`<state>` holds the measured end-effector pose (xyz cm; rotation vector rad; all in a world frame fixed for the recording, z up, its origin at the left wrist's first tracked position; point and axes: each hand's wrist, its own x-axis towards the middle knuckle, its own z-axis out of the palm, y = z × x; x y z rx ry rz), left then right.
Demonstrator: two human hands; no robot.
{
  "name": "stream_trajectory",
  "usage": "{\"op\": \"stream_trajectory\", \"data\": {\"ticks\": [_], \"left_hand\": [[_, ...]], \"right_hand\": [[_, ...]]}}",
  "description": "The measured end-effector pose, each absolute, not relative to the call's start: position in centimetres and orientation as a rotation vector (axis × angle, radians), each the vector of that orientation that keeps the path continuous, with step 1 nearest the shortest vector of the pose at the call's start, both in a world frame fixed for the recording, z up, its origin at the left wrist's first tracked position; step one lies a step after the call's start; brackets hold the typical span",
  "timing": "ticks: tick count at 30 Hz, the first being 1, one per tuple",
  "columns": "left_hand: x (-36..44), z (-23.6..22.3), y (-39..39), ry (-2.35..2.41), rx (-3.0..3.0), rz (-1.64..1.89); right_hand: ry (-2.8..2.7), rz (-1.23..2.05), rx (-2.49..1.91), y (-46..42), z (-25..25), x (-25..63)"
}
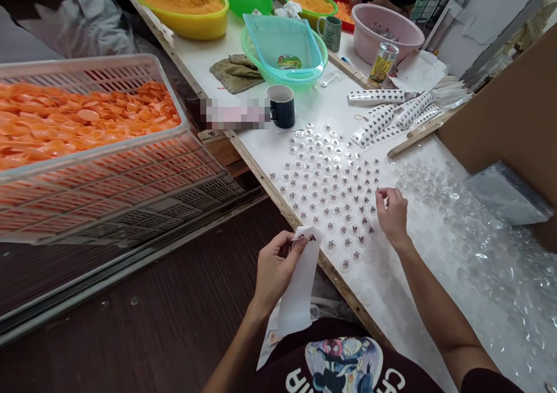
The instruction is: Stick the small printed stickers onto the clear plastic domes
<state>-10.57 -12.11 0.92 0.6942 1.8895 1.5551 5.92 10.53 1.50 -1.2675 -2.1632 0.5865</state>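
My left hand [278,265] is closed on a white sticker strip [300,291] at the table's front edge, thumb on top. Two small dark stickers show near the strip's upper end, and its lower part hangs towards my lap. Over the table, my right hand [394,213] has thumb and forefinger pinched together beside the clear discs. Whatever lies between those fingertips is too small to make out. Many small clear plastic discs [326,212] with dark printed stickers are spread to the left of that hand. A heap of plain clear discs [483,253] lies to its right.
A crate of orange plastic pieces [91,143] stands at left. Further back are a dark mug [282,111], a teal basin [287,47], a glass of tea [383,65] and a pink basin [387,24]. Rolled sticker sheets [391,117] lie near a cardboard panel [509,103].
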Motion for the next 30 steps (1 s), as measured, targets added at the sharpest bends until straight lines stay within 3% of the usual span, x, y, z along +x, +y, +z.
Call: {"op": "stream_trajectory", "data": {"ticks": [4, 8, 14, 30], "left_hand": [[-9.8, 0.9, -11.6, 1.792, 0.635, 1.564], [-9.3, 1.6, -11.2, 1.725, 0.656, 1.597], [-9.2, 2.1, -11.5, 1.674, 0.686, 1.653], [-8.7, 1.8, -12.1, 1.854, 0.826, 1.673]], "right_hand": [[-2.17, 1.254, -0.881, 3.9, 2.7, 3.8], [-2.166, 1.507, -0.77, 0.7, 3.0, 2.6], [-2.222, 1.618, -0.758, 1.2, 2.9, 3.0], [-2.158, 1.495, -0.727, -0.1, 4.3, 3.8]]}}
